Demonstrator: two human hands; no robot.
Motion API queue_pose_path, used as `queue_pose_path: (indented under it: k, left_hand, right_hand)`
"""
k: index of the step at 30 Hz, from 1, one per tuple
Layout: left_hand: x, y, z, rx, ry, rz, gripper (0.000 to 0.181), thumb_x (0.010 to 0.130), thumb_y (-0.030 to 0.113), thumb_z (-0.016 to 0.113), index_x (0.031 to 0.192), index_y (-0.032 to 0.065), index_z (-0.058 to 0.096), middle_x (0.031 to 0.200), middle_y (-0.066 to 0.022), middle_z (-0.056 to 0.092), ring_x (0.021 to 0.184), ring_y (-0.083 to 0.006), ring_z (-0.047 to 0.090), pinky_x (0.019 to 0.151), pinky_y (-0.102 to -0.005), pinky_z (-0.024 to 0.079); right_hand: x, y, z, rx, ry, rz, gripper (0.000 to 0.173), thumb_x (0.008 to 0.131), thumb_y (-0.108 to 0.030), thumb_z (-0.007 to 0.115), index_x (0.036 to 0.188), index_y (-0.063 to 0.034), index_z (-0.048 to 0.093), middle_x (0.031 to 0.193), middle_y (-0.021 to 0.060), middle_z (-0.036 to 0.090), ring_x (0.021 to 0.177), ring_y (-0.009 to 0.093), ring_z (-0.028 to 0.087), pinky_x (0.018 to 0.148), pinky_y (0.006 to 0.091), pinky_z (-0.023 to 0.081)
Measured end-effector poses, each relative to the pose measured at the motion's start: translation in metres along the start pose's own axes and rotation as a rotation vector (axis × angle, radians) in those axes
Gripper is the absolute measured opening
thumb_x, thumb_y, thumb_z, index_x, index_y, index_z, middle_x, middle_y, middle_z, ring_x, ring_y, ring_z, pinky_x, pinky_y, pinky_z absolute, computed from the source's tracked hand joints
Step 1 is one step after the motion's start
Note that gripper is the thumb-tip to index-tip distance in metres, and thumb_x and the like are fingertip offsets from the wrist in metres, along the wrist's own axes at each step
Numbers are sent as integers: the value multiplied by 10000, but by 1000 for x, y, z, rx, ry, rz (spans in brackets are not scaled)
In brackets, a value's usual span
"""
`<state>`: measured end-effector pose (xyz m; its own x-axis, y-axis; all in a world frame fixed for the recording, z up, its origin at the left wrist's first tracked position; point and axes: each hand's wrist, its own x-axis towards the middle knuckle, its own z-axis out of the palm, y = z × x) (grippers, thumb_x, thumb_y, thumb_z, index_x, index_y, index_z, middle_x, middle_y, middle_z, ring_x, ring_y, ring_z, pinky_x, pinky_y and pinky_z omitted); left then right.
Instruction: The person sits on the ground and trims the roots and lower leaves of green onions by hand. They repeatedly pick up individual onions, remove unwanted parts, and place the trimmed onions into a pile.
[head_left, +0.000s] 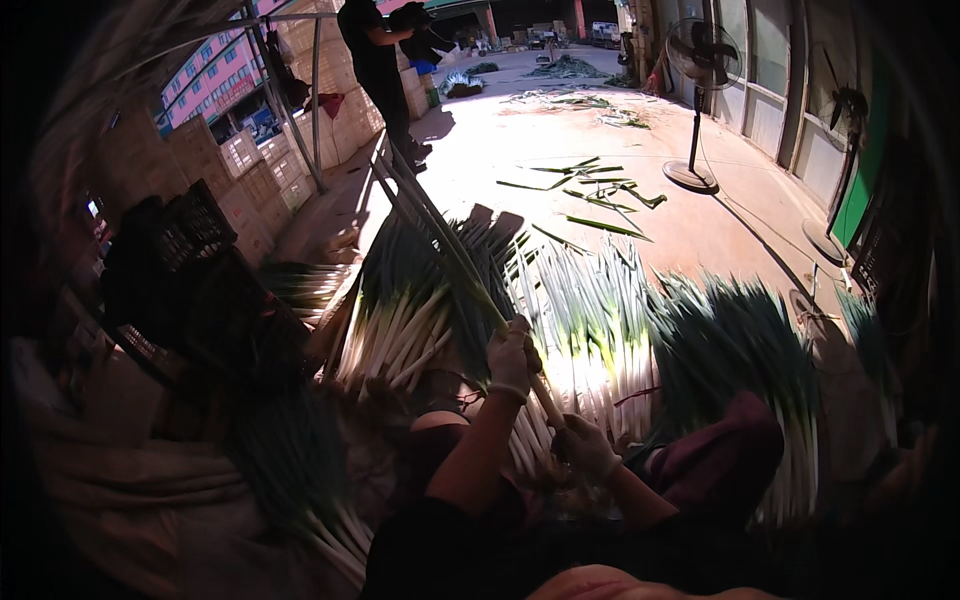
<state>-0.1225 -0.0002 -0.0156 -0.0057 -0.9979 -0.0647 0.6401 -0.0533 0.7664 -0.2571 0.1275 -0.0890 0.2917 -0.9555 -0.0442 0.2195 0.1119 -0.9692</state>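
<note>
My left hand (511, 358), in a pale work glove, is closed around the shaft of a long green onion (545, 401). Its green leaves rise to the upper left, away from me. Lower down, my gloved right hand (585, 448) grips the same stalk near its root end; the roots are hard to make out in shadow. Beyond my hands, a sunlit row of green onions (596, 330) lies with white shafts towards me. Left of it sits another heap of green onions (397, 322). A dark-leaved bundle (735, 345) lies by my right knee.
Cut green leaves (592, 195) litter the concrete floor ahead. A pedestal fan (703, 56) stands to the right. Black plastic crates (195, 225) crowd the left side, before stacked pale crates (255, 172). A person (379, 67) stands farther off. More green onions (322, 487) lie at lower left.
</note>
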Motion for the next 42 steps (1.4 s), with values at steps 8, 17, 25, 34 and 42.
queue_pose_path:
  k: [8, 17, 25, 34, 42]
  left_hand:
    - [20, 63, -50, -209, -14, 5, 216, 908, 201, 525, 724, 178, 415, 530, 65, 292, 384, -65, 279, 344, -227, 232]
    - [36, 82, -85, -178, 210, 156, 135, 881, 151, 561, 830, 62, 473, 541, -13, 404, 349, -129, 355, 323, -273, 303]
    - [34, 81, -67, -57, 309, 228, 182, 883, 166, 567, 827, 72, 422, 549, -1, 390, 355, -104, 335, 319, -251, 282]
    - [28, 85, -46, -404, 75, 178, 196, 939, 258, 484, 977, 67, 508, 626, 22, 401, 437, -77, 340, 404, -209, 292]
    - [34, 76, -90, -325, 142, 72, 95, 935, 169, 404, 878, 124, 465, 578, 45, 317, 395, -65, 241, 379, -231, 228]
  right_hand:
    - [3, -41, 16, -705, 1, -383, 240, 856, -130, 566, 1076, -33, 570, 714, 186, 590, 657, 314, 627, 568, 362, 472]
    - [-74, 15, -52, -854, -23, 148, 216, 862, -174, 562, 1024, -43, 622, 675, 147, 607, 607, 222, 627, 568, 321, 473]
    - [-16, -1, -19, -480, -77, -62, 776, 751, -367, 706, 1344, -26, 340, 1174, 193, 549, 1067, 262, 553, 905, 352, 438]
    - [3, -24, 19, 545, -240, 189, 553, 859, -355, 601, 1150, 100, 477, 669, 43, 516, 554, 115, 487, 538, 243, 409]
    - [-24, -35, 14, -19, -195, 82, 650, 857, -555, 508, 1196, -1, 505, 701, -55, 439, 596, 28, 386, 513, 187, 318]
